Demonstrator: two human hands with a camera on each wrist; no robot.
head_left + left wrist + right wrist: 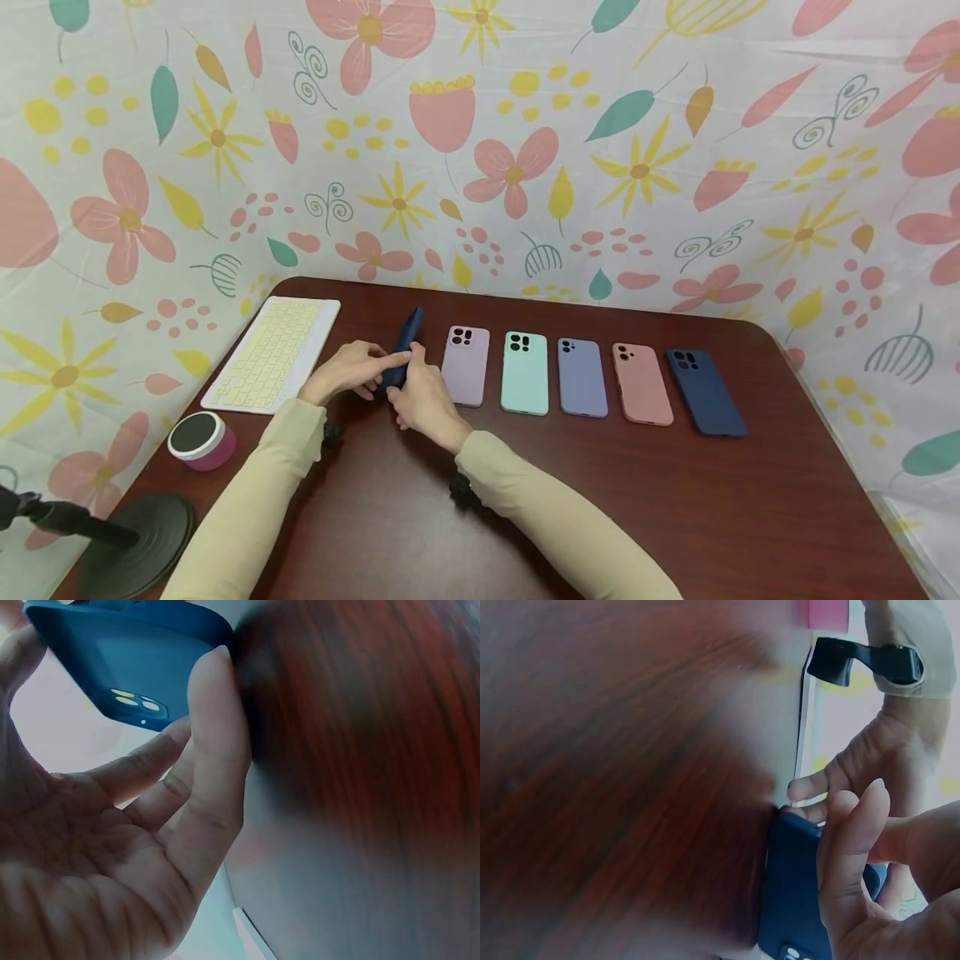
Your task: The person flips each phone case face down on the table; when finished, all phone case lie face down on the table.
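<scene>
A dark blue phone case (pixel 405 332) stands tilted up on its long side on the table, between my two hands. In the left wrist view, the hollow inside of the case (pixel 142 664) and its camera cutouts show. My left hand (pixel 348 369) grips it from the left, with fingers at its lower edge. From the right, my right hand (pixel 429 398) holds it near the close end. The right wrist view shows the case's outer side (pixel 795 877) resting on the table, partly hidden by the right fingers (pixel 847 855).
Right of my hands lie lilac (pixel 465 367), mint (pixel 525 375), periwinkle (pixel 582 379), pink (pixel 643 385) and dark blue (pixel 707 393) phone cases in a row. A white keyboard (pixel 272 354), a pink jar (pixel 202 440) and a black stand base (pixel 138 542) are at left.
</scene>
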